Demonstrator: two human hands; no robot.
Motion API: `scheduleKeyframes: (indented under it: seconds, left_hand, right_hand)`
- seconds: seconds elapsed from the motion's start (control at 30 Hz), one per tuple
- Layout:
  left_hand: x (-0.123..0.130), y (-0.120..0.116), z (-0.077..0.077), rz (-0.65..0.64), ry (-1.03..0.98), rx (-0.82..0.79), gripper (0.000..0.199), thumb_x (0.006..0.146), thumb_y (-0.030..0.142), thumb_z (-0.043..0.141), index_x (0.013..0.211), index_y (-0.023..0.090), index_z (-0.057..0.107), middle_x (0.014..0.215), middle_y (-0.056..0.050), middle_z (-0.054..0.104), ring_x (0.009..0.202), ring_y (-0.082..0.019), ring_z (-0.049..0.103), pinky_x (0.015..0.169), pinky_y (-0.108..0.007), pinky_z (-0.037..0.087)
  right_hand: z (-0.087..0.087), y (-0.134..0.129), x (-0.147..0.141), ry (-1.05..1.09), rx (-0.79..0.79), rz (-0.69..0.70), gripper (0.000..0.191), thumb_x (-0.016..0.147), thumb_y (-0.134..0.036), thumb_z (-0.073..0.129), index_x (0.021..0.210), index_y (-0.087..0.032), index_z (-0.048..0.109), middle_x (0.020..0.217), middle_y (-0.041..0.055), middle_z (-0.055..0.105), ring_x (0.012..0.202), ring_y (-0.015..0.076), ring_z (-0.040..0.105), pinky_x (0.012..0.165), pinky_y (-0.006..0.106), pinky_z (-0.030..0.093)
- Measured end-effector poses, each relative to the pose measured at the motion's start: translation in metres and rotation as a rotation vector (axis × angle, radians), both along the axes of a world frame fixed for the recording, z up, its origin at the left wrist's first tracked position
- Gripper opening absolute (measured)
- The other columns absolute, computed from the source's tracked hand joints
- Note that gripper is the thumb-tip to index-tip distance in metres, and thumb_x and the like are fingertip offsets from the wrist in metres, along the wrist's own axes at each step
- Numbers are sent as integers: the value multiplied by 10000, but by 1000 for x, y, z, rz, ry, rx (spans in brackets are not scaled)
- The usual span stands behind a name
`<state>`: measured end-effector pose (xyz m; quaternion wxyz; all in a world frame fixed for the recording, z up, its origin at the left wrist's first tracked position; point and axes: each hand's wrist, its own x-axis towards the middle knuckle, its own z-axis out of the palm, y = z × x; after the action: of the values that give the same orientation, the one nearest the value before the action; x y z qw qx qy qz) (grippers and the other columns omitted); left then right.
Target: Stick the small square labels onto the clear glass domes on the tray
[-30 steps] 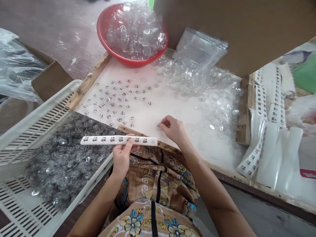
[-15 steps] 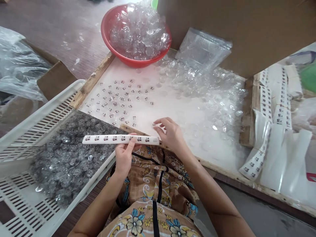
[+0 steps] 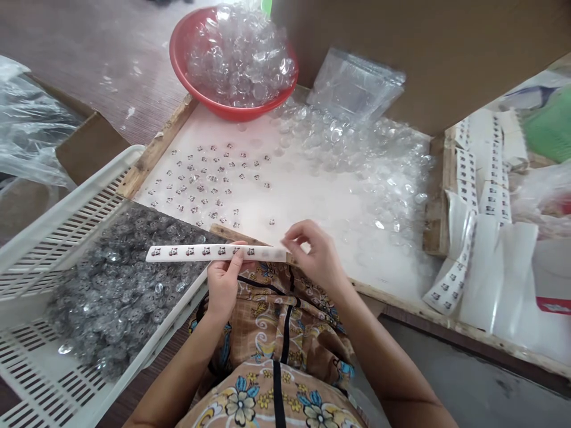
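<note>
In my left hand [image 3: 225,282] is a white strip of panda stickers [image 3: 178,253], pinched near its middle between thumb and fingers. The strip's right end is bare backing. Just past that end, my right hand [image 3: 314,252] is closed in a pinch above the board's front edge. A small sticker seems to be at its fingertips, mostly hidden. One clear round disc with a panda sticker [image 3: 272,222] lies on the white board [image 3: 307,202] beyond my right hand. Farther left, several stickered discs [image 3: 214,178] are spread out.
Loose clear discs [image 3: 379,172] cover the board's right and back, near a clear plastic bag [image 3: 357,83]. A red basin [image 3: 178,44] of clear domes stands behind. At left, a white basket [image 3: 89,235] holds a pile of stickered pieces [image 3: 134,285]. More sticker strips [image 3: 466,178] lie at right.
My right hand has drawn back from the board to the strip's end, leaving a stickered disc uncovered. The strip's rightmost sticker is gone from the backing. My left hand still holds the strip.
</note>
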<state>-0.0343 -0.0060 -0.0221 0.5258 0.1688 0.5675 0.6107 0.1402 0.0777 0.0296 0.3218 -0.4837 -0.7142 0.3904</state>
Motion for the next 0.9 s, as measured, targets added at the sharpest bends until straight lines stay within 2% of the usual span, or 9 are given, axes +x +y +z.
scheduleKeyframes:
  seconds: [0.1, 0.2, 0.33, 0.47, 0.57, 0.73, 0.9]
  left_hand:
    - [0, 0, 1, -8, -2, -1, 364, 802, 405, 764, 1042, 131, 749, 880, -70, 768, 757, -205, 751, 681, -275, 625]
    - [0, 0, 2, -12, -5, 0, 344, 808, 389, 763, 1043, 137, 751, 891, -65, 768, 756, -195, 748, 673, -264, 624]
    - [-1, 0, 1, -5, -10, 7, 337, 804, 389, 766, 1032, 141, 755, 892, -62, 769, 762, -197, 748, 664, -262, 623]
    - [-1, 1, -1, 13, -5, -4, 351, 789, 403, 777, 1020, 140, 757, 904, -67, 773, 767, -202, 748, 658, -267, 622]
    - [0, 1, -1, 8, -1, -9, 365, 783, 410, 780, 1022, 136, 754, 914, -71, 773, 776, -207, 749, 667, -277, 622]
    - [1, 1, 2, -14, 14, -14, 383, 786, 420, 772, 1040, 135, 745, 917, -76, 771, 784, -218, 750, 694, -302, 625]
    - [0, -2, 2, -39, 43, -11, 387, 813, 414, 748, 1081, 136, 737, 903, -76, 770, 793, -221, 750, 704, -306, 627]
  right_hand:
    - [-3, 18, 23, -57, -126, -171, 121, 860, -322, 614, 812, -214, 589, 720, 12, 621, 644, 148, 532, 594, 286, 431]
    - [-13, 26, 38, -163, -233, -165, 125, 817, -326, 623, 776, -210, 601, 675, 3, 618, 604, 139, 509, 570, 283, 391]
    - [-24, 21, 41, -262, -260, -169, 104, 799, -314, 614, 771, -214, 615, 704, 10, 648, 649, 154, 563, 615, 292, 415]
    - [-28, 16, 37, -302, -213, -157, 85, 810, -298, 590, 779, -220, 607, 726, 19, 669, 670, 172, 594, 627, 295, 430]
    - [-31, 16, 28, -364, -109, -119, 66, 826, -254, 572, 786, -219, 610, 743, 29, 658, 667, 177, 585, 627, 297, 420]
    - [-38, 23, 8, -428, 36, -84, 90, 845, -191, 573, 849, -199, 662, 891, 73, 663, 715, 182, 602, 677, 305, 436]
    - [-26, 19, 2, -440, 82, -81, 182, 912, -155, 520, 993, -196, 679, 927, 94, 717, 831, 236, 645, 742, 348, 459]
